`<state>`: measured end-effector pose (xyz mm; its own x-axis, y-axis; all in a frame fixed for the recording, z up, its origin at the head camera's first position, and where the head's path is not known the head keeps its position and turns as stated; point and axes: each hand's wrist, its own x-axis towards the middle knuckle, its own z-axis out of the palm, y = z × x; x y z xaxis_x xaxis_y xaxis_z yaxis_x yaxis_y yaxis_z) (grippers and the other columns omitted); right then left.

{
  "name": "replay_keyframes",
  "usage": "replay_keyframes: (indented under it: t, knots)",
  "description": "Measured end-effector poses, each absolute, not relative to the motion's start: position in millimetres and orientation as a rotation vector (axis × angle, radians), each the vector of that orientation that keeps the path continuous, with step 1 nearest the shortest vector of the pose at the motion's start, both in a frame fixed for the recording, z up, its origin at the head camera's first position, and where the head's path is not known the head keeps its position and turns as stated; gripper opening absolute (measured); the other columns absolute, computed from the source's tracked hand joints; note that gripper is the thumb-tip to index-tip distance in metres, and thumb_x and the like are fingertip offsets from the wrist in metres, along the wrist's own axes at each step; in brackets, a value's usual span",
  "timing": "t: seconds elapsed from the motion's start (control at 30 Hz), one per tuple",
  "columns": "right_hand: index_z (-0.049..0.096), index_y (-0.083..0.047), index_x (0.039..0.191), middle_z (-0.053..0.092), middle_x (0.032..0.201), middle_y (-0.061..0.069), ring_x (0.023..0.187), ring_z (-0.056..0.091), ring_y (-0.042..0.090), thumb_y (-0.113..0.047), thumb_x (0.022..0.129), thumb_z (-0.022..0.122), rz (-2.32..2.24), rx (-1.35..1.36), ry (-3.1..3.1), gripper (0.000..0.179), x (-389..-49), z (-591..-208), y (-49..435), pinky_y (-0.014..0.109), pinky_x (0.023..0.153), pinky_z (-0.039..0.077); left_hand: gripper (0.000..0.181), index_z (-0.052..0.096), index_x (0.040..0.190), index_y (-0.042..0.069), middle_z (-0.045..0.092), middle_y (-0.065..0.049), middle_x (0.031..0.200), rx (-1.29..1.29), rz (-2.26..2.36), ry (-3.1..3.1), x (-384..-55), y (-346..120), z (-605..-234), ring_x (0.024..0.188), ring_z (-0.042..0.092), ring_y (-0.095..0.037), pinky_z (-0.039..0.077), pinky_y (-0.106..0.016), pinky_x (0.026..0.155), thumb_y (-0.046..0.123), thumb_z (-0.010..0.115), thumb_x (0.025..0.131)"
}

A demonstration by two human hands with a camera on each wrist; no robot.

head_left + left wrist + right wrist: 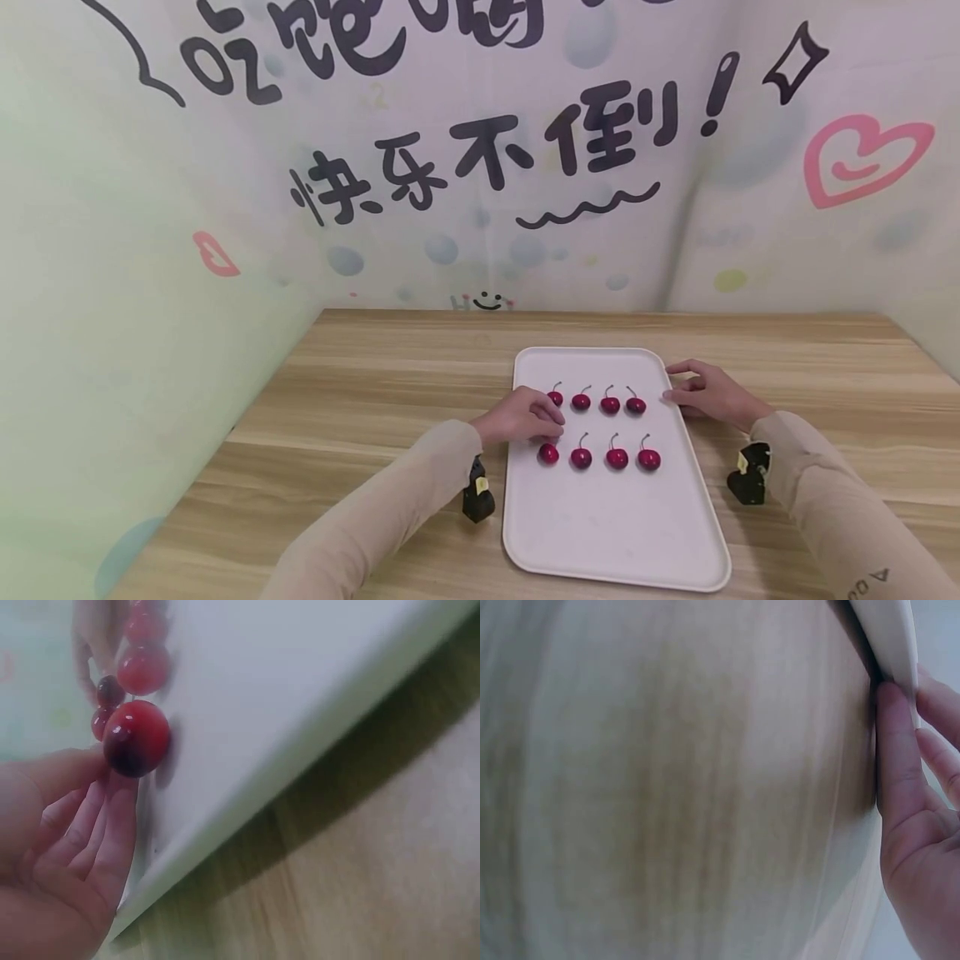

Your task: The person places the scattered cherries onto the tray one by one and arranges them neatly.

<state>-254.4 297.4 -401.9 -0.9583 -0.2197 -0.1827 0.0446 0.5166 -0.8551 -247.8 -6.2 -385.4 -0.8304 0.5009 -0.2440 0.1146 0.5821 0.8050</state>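
Several dark red cherries with stems lie in two rows on a white rectangular tray [600, 533]. My left hand [522, 415] reaches over the tray's left edge, thumb and fingertips together at the stem end of the nearer row's leftmost cherry [549, 453]. In the left wrist view that cherry [137, 739] shows large beside the thumb tip; its stem is hidden by the fingers. At the tray's right rim, my right hand [712, 394] holds the edge. The right wrist view shows the thumb [898, 742] along the outside of the rim [891, 637], with fingers over it.
The tray lies on a wood-grain table [375, 375]. Behind the table hangs a white printed cloth [487, 233] with black lettering and a pink heart. A black wrist camera [477, 492] sits under the left sleeve, another camera [750, 475] under the right.
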Motion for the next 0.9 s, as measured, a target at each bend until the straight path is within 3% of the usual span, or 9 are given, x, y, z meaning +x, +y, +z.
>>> replay_keyframes:
  t: [0.9]
  knots:
    - [0.030, 0.008, 0.127, 0.053, 0.098, 0.019, 0.083, 0.059, 0.021, -0.019, 0.083, 0.062, -1.418, -0.138, 2.483, 0.060, -253.2, -399.7, 296.4, 0.035, 0.075, 0.048, 0.009, 0.065, 0.086, 0.007, 0.064, 0.000, 0.077, 0.455, 1.194, 2.439, -244.4, -6.8, -389.5, 0.071, 0.059, -0.011, 0.046, -0.023, 0.064, 0.011, 0.067, 0.078]
